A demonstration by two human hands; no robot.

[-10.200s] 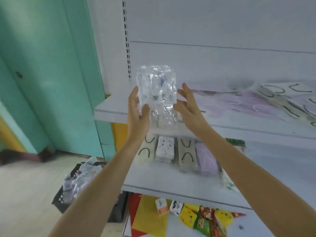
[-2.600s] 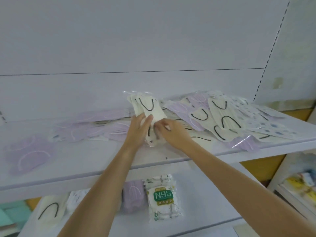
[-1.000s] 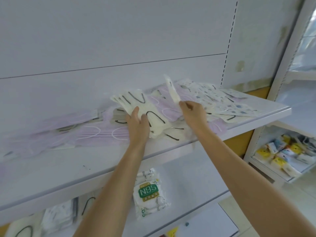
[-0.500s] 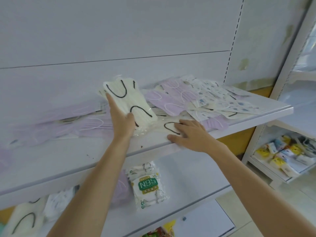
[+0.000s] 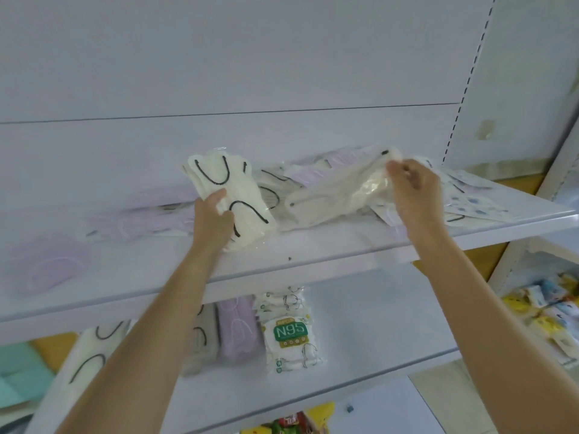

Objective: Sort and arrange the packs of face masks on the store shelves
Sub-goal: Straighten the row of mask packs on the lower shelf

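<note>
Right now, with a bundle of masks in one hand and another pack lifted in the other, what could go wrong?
The left hand grips the cream stack only near its lower end, and the packs fan out on top; one might slip free. The right hand pinches a lifted cream pack over the loose pile, which lies near the shelf edge; a sweep could knock packs off.

Bright, flat, washed-out light; soft overall, motion blur, edges bowed.
</note>
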